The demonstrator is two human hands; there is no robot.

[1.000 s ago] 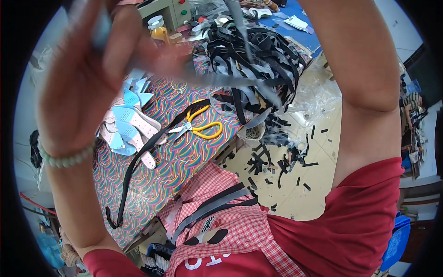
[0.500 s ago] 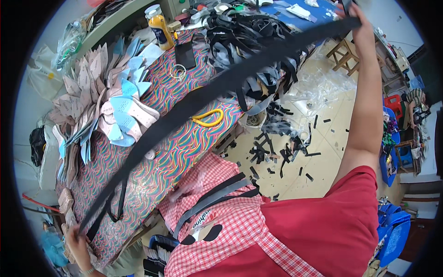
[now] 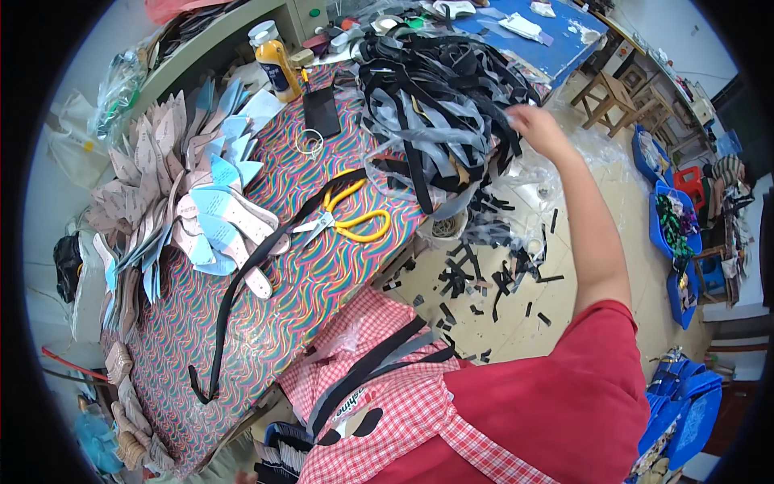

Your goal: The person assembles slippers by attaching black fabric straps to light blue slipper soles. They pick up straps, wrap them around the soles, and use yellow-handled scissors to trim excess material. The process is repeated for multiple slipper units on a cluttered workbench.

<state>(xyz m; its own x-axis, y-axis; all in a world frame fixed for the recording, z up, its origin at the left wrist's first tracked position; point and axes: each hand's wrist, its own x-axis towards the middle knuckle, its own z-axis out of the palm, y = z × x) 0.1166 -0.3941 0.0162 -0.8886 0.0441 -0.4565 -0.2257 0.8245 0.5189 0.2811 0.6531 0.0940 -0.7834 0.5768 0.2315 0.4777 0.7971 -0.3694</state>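
the right hand [image 3: 538, 129] is out at the far right, at the edge of the big tangled heap of black and grey straps [image 3: 439, 97] piled on the far end of the table, and its fingers are buried among the strips, so whether they pinch one or lie loose cannot be told. the left hand is out of view. the long black strap [image 3: 256, 266] lies flat and free on the table's wavy multicoloured cloth [image 3: 314, 274], running from near the heap down to the near left, where its end curls into a small loop. just right of its far stretch rest the yellow-handled scissors [image 3: 348, 222], blades pointing left, close beside the strap. left of the strap fans a stack of pale blue and beige shoe insoles [image 3: 173, 202], one or two insoles touching the strap. at the far edge stands a yellow bottle with a white cap [image 3: 274, 56], with a flat black rectangle [image 3: 322, 111] beside it. on the floor to the right, short black strap offcuts [image 3: 492, 266] lie scattered. more dark straps drape over the person's red-checked apron [image 3: 379, 379] in the near foreground.
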